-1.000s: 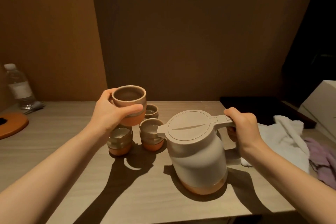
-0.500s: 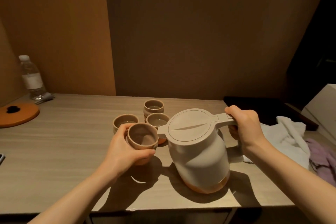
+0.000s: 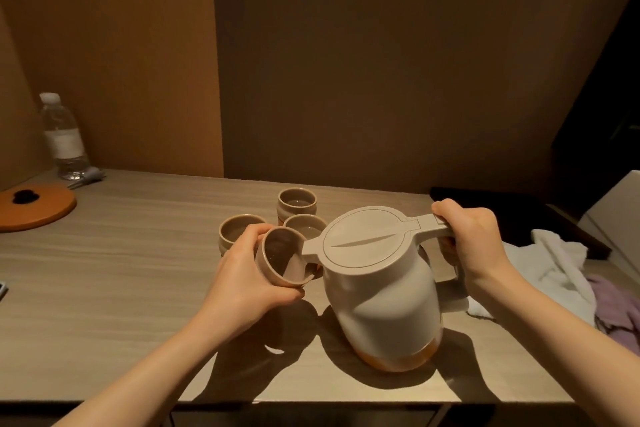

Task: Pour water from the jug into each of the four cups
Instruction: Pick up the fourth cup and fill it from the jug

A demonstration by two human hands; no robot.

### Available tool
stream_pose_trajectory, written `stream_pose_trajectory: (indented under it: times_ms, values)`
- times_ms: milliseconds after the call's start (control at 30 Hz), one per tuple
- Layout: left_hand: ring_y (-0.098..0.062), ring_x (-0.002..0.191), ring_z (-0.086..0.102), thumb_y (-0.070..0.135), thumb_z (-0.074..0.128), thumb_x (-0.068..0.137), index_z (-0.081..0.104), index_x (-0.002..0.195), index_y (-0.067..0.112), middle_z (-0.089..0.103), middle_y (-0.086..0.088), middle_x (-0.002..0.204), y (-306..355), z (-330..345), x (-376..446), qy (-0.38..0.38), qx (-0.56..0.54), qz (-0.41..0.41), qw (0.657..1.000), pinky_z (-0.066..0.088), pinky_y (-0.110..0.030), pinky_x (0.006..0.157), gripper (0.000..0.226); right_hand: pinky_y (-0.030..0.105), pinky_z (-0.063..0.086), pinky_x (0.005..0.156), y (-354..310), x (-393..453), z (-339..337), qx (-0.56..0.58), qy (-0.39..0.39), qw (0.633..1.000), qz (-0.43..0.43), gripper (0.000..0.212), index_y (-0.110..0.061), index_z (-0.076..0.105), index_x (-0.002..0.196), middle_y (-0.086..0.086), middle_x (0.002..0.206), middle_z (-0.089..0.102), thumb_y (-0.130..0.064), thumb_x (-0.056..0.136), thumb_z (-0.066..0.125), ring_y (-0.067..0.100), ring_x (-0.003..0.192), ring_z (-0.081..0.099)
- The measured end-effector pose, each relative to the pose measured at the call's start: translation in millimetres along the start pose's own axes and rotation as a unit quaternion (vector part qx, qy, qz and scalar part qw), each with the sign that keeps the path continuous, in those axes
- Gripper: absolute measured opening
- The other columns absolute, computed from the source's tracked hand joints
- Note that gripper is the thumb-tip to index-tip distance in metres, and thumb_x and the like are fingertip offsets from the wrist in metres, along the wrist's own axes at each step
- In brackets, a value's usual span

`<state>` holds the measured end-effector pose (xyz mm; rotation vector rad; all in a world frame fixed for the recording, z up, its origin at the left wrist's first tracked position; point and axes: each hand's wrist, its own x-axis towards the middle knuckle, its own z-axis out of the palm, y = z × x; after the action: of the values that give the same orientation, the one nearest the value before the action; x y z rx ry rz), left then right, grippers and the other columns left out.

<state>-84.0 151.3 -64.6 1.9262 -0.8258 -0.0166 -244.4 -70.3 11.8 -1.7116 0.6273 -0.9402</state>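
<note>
A beige lidded jug (image 3: 381,291) with an orange base is tipped left, its spout over the mouth of a tan cup (image 3: 282,262). My left hand (image 3: 249,274) holds that cup above the table, tilted toward the spout. My right hand (image 3: 472,239) grips the jug's handle. Three more cups stand on the table behind: a left cup (image 3: 235,230), a middle cup (image 3: 304,222) partly hidden by the held cup and spout, and a far cup (image 3: 297,202). No water stream is visible.
A water bottle (image 3: 64,139) and an orange round lid (image 3: 38,206) sit at the far left. White cloth (image 3: 550,263) and purple cloth (image 3: 616,308) lie to the right, beside a dark tray (image 3: 512,208). The table's front edge (image 3: 311,400) is near me.
My left hand has brought the cup down from above the group to the jug's spout and tilted it. The jug has tipped left toward the cup.
</note>
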Motion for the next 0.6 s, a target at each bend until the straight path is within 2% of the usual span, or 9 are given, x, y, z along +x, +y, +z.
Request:
stream_pose_trajectory:
  times_ms: [133,233,367,433,600]
  values:
    - [-0.014,0.115,0.050,0.028,0.094,0.047,0.039,0.116,0.043,0.052,0.017,0.114,0.2,0.4,0.8,0.009,0.025,0.011,1.000,0.050,-0.038,0.093,0.090,0.023,0.023,0.041,-2.7,1.5,2.4,-0.011,-0.006,1.000,-0.012,0.043,-0.003,0.045,0.046,0.002,0.039,0.033,-0.014,0.087,0.054,0.012,0.038,0.028]
    - [-0.015,0.116,0.049,0.028,0.093,0.047,0.038,0.115,0.045,0.051,0.017,0.115,-1.7,0.6,0.7,0.011,0.037,0.013,0.999,0.050,-0.038,0.093,0.089,0.023,0.025,0.040,-6.9,2.1,7.1,-0.023,-0.016,0.999,-0.020,0.045,-0.005,0.046,0.044,0.003,0.040,0.034,-0.015,0.087,0.054,0.012,0.038,0.028]
    - [-0.015,0.119,0.047,0.027,0.092,0.048,0.038,0.117,0.043,0.050,0.016,0.117,-3.3,0.9,-1.0,0.016,0.053,0.011,0.998,0.049,-0.037,0.094,0.089,0.025,0.024,0.043,-13.1,4.8,13.9,-0.034,-0.032,0.999,-0.023,0.055,-0.018,0.041,0.033,0.000,0.037,0.032,-0.015,0.085,0.054,0.012,0.037,0.026]
    - [-0.016,0.119,0.048,0.027,0.092,0.048,0.041,0.120,0.039,0.052,0.013,0.121,-4.1,0.4,-1.9,0.018,0.059,0.010,0.998,0.049,-0.040,0.095,0.090,0.027,0.024,0.045,-15.5,7.1,17.1,-0.044,-0.039,0.998,-0.023,0.055,-0.019,0.041,0.032,-0.001,0.037,0.033,-0.016,0.085,0.055,0.012,0.038,0.026]
    - [-0.015,0.118,0.047,0.029,0.092,0.048,0.043,0.123,0.036,0.054,0.012,0.120,-10.5,-2.4,-3.4,0.035,0.066,0.008,0.997,0.048,-0.036,0.092,0.090,0.032,0.024,0.049,-19.4,11.2,25.0,-0.071,-0.050,0.996,-0.037,0.051,-0.019,0.040,0.032,0.003,0.038,0.032,-0.022,0.080,0.056,0.017,0.041,0.026]
